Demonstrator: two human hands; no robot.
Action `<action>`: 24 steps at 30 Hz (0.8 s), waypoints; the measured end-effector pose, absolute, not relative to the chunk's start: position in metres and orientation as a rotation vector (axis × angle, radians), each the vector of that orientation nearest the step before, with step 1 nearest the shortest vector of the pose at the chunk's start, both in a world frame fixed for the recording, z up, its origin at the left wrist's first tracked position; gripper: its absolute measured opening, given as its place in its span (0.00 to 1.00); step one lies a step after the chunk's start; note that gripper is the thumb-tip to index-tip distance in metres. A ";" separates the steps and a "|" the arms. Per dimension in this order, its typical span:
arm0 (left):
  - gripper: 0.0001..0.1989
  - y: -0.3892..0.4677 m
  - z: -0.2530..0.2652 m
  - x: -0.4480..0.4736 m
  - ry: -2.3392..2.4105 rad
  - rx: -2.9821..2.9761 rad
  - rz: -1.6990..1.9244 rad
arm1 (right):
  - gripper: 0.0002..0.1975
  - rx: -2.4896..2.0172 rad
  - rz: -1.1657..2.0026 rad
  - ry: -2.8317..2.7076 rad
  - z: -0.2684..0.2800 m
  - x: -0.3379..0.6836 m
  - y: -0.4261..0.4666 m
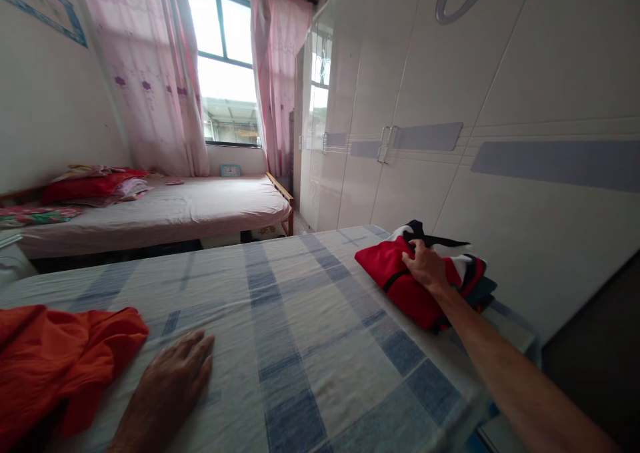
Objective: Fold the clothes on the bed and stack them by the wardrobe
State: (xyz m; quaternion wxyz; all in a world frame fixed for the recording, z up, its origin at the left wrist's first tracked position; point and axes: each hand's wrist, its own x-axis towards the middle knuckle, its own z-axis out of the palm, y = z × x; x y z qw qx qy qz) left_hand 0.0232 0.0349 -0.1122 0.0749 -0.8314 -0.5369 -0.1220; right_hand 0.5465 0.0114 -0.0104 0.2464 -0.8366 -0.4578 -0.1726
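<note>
**Inspector:** Red folded garment (pixel 407 281) sits at the far right corner of the checked bed (pixel 300 333), on a small stack of clothes. The right hand (pixel 425 266) lies on top, fingers curled down onto the cloth in a pressing hold, not a lift.

**Clerk:** And the other hand?

**Inspector:** The left hand (pixel 173 376) rests flat on the bed, fingers spread, holding nothing, just beside an orange cloth (pixel 60 356) at the bed's near left.

**Clerk:** Stage of work?

**Inspector:** By my judgement, setting down a folded piece; the orange cloth looks unfolded and nearest for handling.

**Clerk:** Obstructions?

**Inspector:** Wardrobe (pixel 450 139) stands close along the bed's right side. A second bed (pixel 200 206) lies beyond the far edge, under the window (pixel 225 59).
</note>
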 end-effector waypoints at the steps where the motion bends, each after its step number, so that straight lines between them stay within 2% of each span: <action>1: 0.25 0.035 -0.112 0.024 -1.601 -2.495 -0.383 | 0.20 -2.184 -0.383 -1.274 -0.007 0.532 0.012; 4: 0.24 0.035 -0.113 0.023 -1.578 -2.498 -0.476 | 0.15 -1.762 -0.054 -1.327 0.005 0.470 0.017; 7: 0.21 0.035 -0.115 0.022 -1.472 -2.513 -0.679 | 0.14 -1.447 0.287 -1.350 0.018 0.397 0.026; 11: 0.20 0.027 -0.107 0.022 -1.272 -2.520 -0.976 | 0.13 -1.034 0.577 -1.220 0.050 0.309 0.034; 15: 0.24 0.010 -0.091 0.025 -1.205 -2.518 -1.142 | 0.13 -0.735 0.802 -1.100 0.092 0.247 0.027; 19: 0.27 -0.003 -0.080 0.023 -1.183 -2.473 -1.305 | 0.15 -0.678 0.879 -1.087 0.101 0.229 0.021; 22: 0.27 -0.005 -0.077 0.020 -1.245 -2.460 -1.321 | 0.20 -0.868 0.902 -1.198 0.067 0.245 0.030; 24: 0.23 -0.004 -0.075 0.022 -1.285 -2.551 -1.207 | 0.21 -1.094 0.911 -1.275 0.029 0.267 0.039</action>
